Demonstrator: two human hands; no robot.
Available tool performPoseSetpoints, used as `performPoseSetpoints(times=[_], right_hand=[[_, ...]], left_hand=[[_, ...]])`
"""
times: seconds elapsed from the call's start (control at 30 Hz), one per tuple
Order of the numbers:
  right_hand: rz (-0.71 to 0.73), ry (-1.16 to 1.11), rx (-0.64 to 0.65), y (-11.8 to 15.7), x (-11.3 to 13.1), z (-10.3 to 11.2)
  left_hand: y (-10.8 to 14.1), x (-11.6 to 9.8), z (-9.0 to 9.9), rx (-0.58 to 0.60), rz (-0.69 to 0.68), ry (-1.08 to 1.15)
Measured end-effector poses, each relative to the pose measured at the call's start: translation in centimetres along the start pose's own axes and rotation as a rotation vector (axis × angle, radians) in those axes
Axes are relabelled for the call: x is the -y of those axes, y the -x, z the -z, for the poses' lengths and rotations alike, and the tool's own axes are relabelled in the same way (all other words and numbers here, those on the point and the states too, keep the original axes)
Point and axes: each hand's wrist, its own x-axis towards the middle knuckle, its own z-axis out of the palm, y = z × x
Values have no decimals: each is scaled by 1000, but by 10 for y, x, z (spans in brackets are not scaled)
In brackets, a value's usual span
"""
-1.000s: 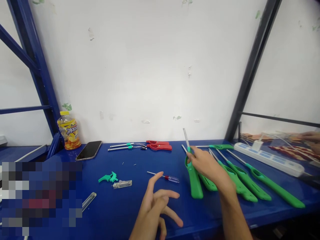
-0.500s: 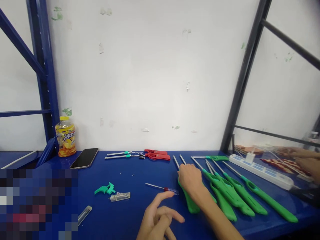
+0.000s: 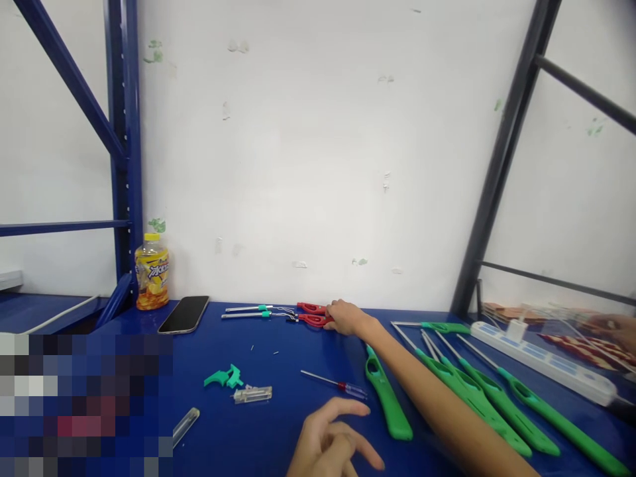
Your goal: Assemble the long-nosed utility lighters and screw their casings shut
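Observation:
At the back of the table my right hand [image 3: 344, 317] reaches over, its fingers curled down on the ends of the red lighter handles [image 3: 313, 320]; the fingertips are partly hidden. Thin wires run from these handles to two metal lighter tubes [image 3: 248, 315] with green collars. Low in the middle, my left hand [image 3: 334, 438] hovers with fingers apart and holds nothing. Just beyond it lies a screwdriver [image 3: 348, 388] with a red and clear handle. A green lighter [image 3: 390, 401] lies beside my right forearm, which covers part of the table.
Several green lighters [image 3: 551, 414] lie on the right, near a white power strip [image 3: 546, 364]. To the left are green plastic pieces [image 3: 223, 377], a clear fuel tank [image 3: 252, 395], a phone [image 3: 183, 315] and a yellow-capped bottle [image 3: 152, 271]. Another person's hand [image 3: 609, 331] shows far right.
My right hand has left the green lighters and moved back and left to the red handles. My left hand keeps its open pose. The view has turned slightly left.

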Motion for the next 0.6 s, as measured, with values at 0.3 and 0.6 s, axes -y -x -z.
performPoseSetpoints(times=[0.3, 0.6], right_hand=[[57, -146, 38, 38, -13, -8], [160, -365, -78, 124, 26, 19]], left_hand=[[-4, 2, -4, 34, 31, -52], [33, -53, 16, -514, -581, -881]])
